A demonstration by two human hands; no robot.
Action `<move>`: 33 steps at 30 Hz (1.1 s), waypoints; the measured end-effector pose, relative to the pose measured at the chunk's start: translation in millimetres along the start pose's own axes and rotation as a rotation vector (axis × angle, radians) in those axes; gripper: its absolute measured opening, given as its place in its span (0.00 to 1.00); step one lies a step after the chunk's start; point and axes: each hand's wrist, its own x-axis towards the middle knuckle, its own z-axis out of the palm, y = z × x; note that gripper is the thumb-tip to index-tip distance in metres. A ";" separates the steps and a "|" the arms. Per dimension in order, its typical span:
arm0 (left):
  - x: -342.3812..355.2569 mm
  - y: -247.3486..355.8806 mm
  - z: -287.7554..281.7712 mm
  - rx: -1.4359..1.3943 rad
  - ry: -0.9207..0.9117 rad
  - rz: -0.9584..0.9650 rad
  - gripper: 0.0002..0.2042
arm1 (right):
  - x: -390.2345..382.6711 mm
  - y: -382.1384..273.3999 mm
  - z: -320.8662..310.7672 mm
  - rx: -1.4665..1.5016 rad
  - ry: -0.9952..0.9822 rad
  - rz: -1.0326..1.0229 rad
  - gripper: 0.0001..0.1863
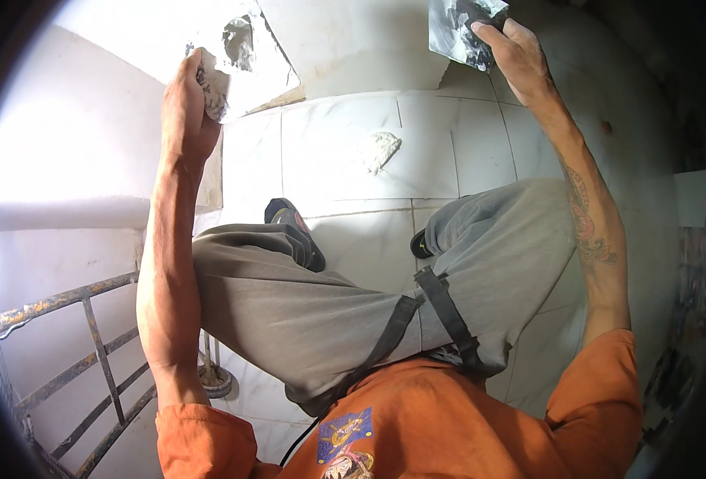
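At the upper left, my left hand [187, 108] is closed round the edge of a broad, flat trowel [269, 72] smeared with white putty. A grey patch of putty shows on its face, and glare washes out part of its outline. To the upper right, my right hand [522, 64] grips a putty knife [458, 36], its wide blade streaked white and dark. The thumb lies along the blade's near side, and the handle is mostly hidden in the palm. A lump of white putty [383, 150] sits on the floor tiles between the two arms.
Pale marble-look tiles [337, 148] cover the floor. A white wall [73, 128] stands on the left under bright light. A rusty metal frame [89, 299] leans at the lower left, near a round-based object [216, 382]. My knees are bent, with both shoes [295, 227] on the tiles.
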 end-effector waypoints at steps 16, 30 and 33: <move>4.2 -2.1 -18.2 0.643 -0.015 0.378 0.16 | 15.5 32.0 -5.8 -0.078 0.110 -0.131 0.19; 11.9 8.8 -12.1 0.081 0.057 -0.172 0.18 | 6.3 8.9 -2.2 -0.034 0.116 -0.083 0.16; 13.1 3.9 -12.2 -0.095 0.069 -0.201 0.18 | 9.2 14.4 -1.8 -0.047 0.120 -0.103 0.17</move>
